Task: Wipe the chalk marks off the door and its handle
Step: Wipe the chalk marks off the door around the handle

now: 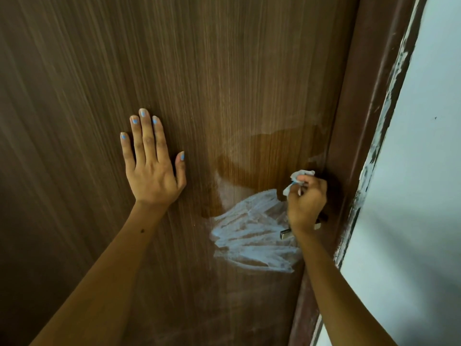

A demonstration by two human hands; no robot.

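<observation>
right hand [307, 203] fingers clamp tissue [296, 181], hiding handle [287, 234]; left hand [152, 168] flat, fingers apart on door [224, 71].

My door [199, 71] is dark brown with fine vertical wood-grain streaks, and a glossier, warmer amber-brown patch [262, 161] shows where it looks wet. Below that sits a scribble of pale bluish-white chalk [249, 233]. My nails [134, 119] are light blue. The tissue [295, 179] is white. The handle [285, 234] glints silver. The frame [359, 121] is reddish brown, flecked white along its edge, beside a pale wall [424, 171].
</observation>
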